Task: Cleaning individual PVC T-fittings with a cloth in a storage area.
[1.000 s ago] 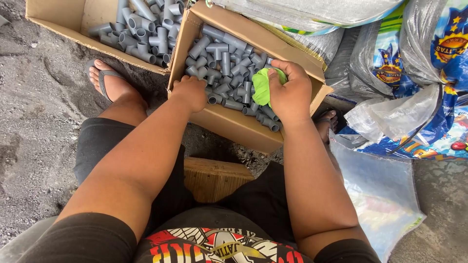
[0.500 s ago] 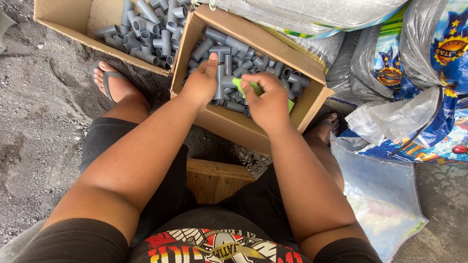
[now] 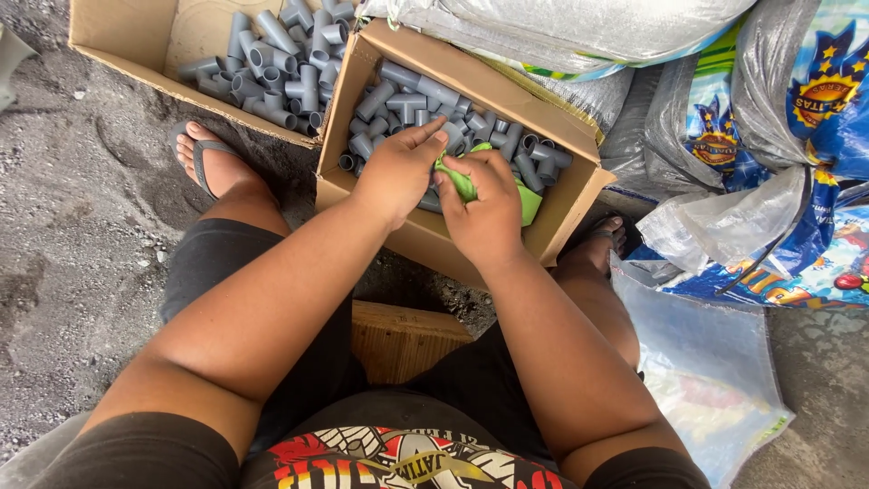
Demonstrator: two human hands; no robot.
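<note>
A cardboard box (image 3: 561,195) of grey pipe fittings (image 3: 412,104) sat between the person's feet. Above it, the right hand (image 3: 484,204) had its fingers curled tight around a green bag (image 3: 463,181); the left hand (image 3: 398,172) pinched the bag's edge with fingers nearly closed.

Both hands over the open brown cardboard box (image 3: 561,213) of short grey plastic pipe fittings (image 3: 405,102). Left hand (image 3: 396,172) and right hand (image 3: 486,208) pinching a crumpled bright green plastic bag (image 3: 462,181) together, near the box's front edge. Second cardboard box (image 3: 127,41) of grey fittings just beside, toward the left.
</note>
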